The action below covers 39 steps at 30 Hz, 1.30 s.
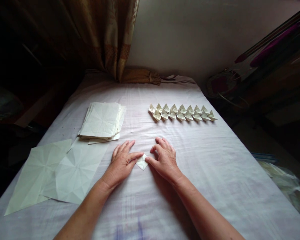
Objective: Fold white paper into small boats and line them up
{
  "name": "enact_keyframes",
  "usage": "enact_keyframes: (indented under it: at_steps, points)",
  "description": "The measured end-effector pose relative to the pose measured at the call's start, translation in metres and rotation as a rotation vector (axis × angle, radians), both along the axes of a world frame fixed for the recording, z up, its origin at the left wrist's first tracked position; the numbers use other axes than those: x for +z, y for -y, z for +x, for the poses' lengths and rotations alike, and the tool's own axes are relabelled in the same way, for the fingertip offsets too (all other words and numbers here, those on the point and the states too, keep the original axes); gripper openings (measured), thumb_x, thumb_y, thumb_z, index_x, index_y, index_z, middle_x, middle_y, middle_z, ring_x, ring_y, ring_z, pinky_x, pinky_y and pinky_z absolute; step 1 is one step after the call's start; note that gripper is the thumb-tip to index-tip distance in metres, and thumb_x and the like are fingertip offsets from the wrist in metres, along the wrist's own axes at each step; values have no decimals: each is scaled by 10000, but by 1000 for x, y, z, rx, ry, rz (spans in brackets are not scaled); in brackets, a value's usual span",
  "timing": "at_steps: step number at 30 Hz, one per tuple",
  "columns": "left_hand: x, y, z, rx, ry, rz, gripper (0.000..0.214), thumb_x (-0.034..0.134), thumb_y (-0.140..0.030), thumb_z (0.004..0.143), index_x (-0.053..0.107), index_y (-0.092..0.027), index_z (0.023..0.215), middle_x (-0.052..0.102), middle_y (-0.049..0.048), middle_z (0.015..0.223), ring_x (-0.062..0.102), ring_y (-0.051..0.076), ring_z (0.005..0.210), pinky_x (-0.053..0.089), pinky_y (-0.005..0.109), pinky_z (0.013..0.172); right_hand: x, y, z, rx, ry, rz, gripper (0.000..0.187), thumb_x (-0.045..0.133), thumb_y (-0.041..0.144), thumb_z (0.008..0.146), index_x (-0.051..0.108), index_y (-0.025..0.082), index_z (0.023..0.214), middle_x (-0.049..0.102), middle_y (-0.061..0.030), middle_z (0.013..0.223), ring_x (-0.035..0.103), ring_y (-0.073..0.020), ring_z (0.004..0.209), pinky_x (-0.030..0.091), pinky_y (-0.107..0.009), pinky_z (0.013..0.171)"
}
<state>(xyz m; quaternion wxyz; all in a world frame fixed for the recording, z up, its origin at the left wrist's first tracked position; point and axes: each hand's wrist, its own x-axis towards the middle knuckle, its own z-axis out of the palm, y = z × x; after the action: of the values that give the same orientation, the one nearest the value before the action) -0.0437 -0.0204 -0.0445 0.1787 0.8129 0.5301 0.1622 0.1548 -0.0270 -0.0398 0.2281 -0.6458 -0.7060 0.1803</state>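
A small folded white paper piece (142, 163) lies on the white cloth between my two hands. My left hand (122, 162) rests flat on the cloth with fingers stretched out, its thumb tip on the paper's left edge. My right hand (163, 159) lies palm down with fingers slightly curled, its thumb pressing the paper's right side. Neither hand lifts the piece.
A stack of creased white sheets (102, 120) sits at the left. Two unfolded creased sheets (57, 173) lie nearer the left edge. Several finished folded paper pieces (182, 113) form a row at the back right. A brown curtain (107, 36) hangs behind the bed (215, 160).
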Motion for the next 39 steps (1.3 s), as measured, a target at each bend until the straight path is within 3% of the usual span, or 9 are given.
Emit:
enact_keyframes:
  at_steps: [8, 14, 21, 30, 34, 39]
  points:
    - [19, -4, 4, 0, -73, -64, 248, 601, -293, 896, 722, -421, 1070, 505, 34, 1451, 400, 302, 1367, 251, 592, 1107, -1, -2, 12, 49, 24, -34, 230, 753, 318, 729, 648, 226, 912, 451, -124, 1455, 280, -349, 1416, 263, -576, 1072]
    - [37, -10, 24, -25, -90, 12, 65, 696, -266, 817, 718, -273, 877, 646, 56, 1240, 540, 271, 1199, 233, 576, 1106, -2, -2, 23, 145, 12, -15, 214, 724, 274, 763, 661, 241, 965, 467, -115, 1452, 308, -333, 1410, 261, -572, 1083]
    - [48, -23, 31, -199, -198, 33, 69, 710, -233, 782, 653, -229, 822, 662, 40, 1004, 568, 243, 1020, 388, 401, 953, -5, 4, 28, 196, -26, 73, 234, 660, 199, 786, 661, 238, 1017, 515, -108, 1416, 350, -308, 1393, 235, -582, 1111]
    - [59, -29, 33, -180, -210, -181, 43, 637, -256, 794, 660, -223, 811, 673, 8, 753, 599, 191, 721, 406, 277, 688, -5, 7, 27, 196, -34, 79, 212, 635, 225, 821, 666, 223, 1031, 534, -109, 1404, 372, -301, 1384, 232, -572, 1117]
    - [52, -23, 27, -74, 44, -289, 147, 555, -311, 832, 671, -223, 813, 676, -8, 751, 587, 164, 704, 393, 246, 637, -6, 7, 29, 206, -84, 79, 258, 666, 308, 815, 676, 223, 1058, 549, -121, 1388, 394, -309, 1373, 234, -579, 1117]
    - [37, -12, 32, 192, 772, -513, 236, 618, -413, 765, 536, -192, 780, 572, -31, 721, 541, 125, 672, 423, 231, 642, -2, 9, 21, 161, -228, 83, 391, 698, 384, 773, 646, 245, 1135, 637, -100, 1277, 478, -311, 1308, 301, -556, 1094]
